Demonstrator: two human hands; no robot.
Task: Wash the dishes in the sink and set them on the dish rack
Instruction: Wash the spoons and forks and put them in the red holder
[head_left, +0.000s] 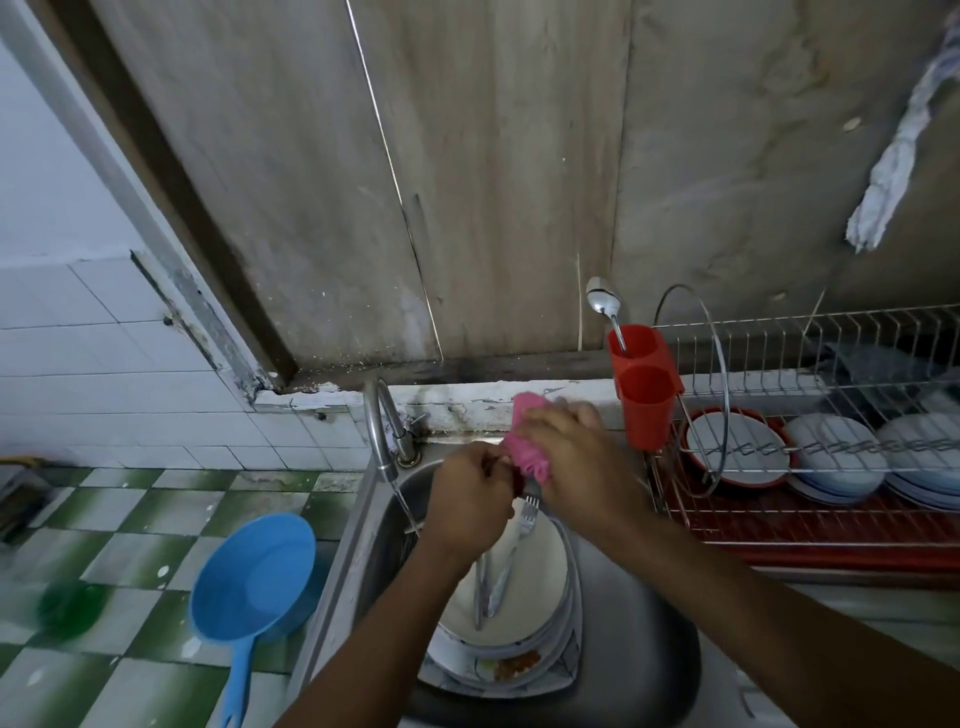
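A: Grips?
B: Right grip (576, 457) clamps pink sponge (524, 447). Left grip (470, 499) pinches small dark item (518, 483) against it, can't tell what.
A: Dishes?
B: Plates (530, 566) and fork (519, 535) in sink (639, 613), just below both grips.

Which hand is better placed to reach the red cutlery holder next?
Probably the right hand: it is nearest the red cutlery holder, though it grips the pink cloth. The left hand is farther, by the tap.
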